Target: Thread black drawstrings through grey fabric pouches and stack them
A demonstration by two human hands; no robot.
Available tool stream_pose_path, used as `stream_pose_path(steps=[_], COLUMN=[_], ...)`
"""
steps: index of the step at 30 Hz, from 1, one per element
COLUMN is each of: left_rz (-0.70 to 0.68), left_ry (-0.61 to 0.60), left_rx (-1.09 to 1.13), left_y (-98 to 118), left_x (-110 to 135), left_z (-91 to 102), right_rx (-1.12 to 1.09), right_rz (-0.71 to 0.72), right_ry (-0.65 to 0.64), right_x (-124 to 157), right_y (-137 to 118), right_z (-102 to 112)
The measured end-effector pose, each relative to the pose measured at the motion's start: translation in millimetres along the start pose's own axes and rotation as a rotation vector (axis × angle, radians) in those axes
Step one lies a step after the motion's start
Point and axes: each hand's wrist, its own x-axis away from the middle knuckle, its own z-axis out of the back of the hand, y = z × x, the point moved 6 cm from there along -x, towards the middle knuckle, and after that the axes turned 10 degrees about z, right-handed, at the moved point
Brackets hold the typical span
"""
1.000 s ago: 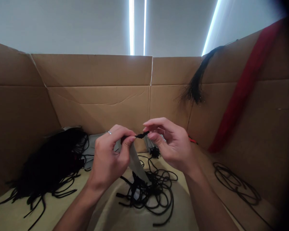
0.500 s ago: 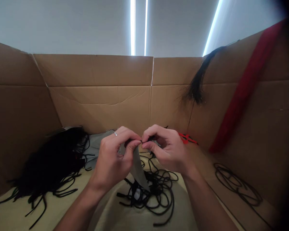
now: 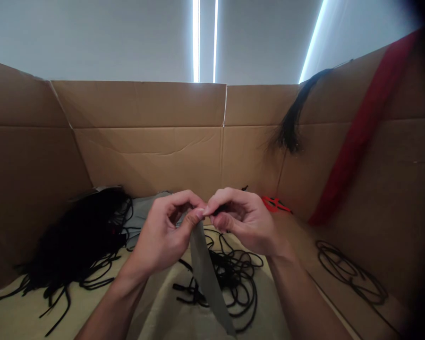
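Note:
My left hand [image 3: 170,236] is closed in a pinch, with a long grey strip of fabric [image 3: 207,274] hanging from its thumb and fingertips. Against it, fingertips nearly touching, my right hand [image 3: 246,222] is pinched too; a bit of something dark shows inside its curled fingers, too hidden to name. Below both hands lies a loose tangle of black cords [image 3: 241,271], partly covered by the hanging strip.
A big heap of black cords [image 3: 78,236] lies left, beside grey fabric [image 3: 140,210]. Cardboard walls [image 3: 145,104] surround the surface. Black strands [image 3: 293,118] and a red strip [image 3: 364,132] hang at right, above a coiled cord [image 3: 350,274]. Red straps [image 3: 276,204] lie behind my right hand.
The grey strip now hangs lower and farther to the right, across the cords. My right fingertips have shifted slightly left onto the left ones, and the dark bit between them is covered.

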Motion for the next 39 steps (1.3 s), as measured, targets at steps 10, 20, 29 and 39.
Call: stream_pose_path(steps=[10,20,29,39], left_rz=[0.042,0.044,0.083,0.092], left_ry=[-0.056,-0.204,-0.160,-0.053], left_rx=[0.018,0.428,0.362,0.080], left_y=[-2.5,-11.0,-6.1,-7.4], left_x=[2.0,-2.3,-3.0,-1.0], left_z=[-2.0,-7.2,-2.1,3.2], right_rx=[0.084,-0.229,-0.109,0.452], right_rz=[-0.102,-0.083,-0.021,0.160], right_ry=[0.091,0.085,0.063,0.153], right_x=[2.9,1.6,-2.0,2.2], right_y=[-0.7,11.0,8.7,-28.7], right_z=[5.7,-4.7,-0.8,15.5])
